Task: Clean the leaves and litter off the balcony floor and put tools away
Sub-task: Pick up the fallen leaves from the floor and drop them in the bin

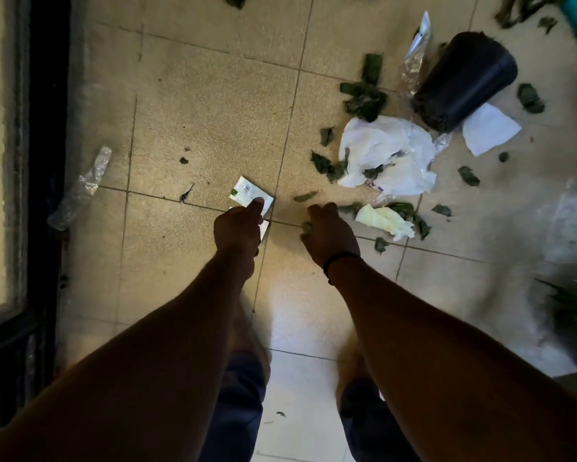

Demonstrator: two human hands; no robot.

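your left hand (238, 225) pinched the small white printed paper packet (249, 194) by its near edge, fingers curled onto it, so the packet lay just past your fingertips on the beige tiled floor (197, 111). its long axis ran diagonally, far corner pointing up and left, away from you. your right hand (327, 231) was curled round a small green leaf scrap (306, 227) at its thumb side. more dark green leaves (364, 98) lay scattered beyond, near crumpled white plastic (387, 151) and a tipped black plastic pot (464, 81).
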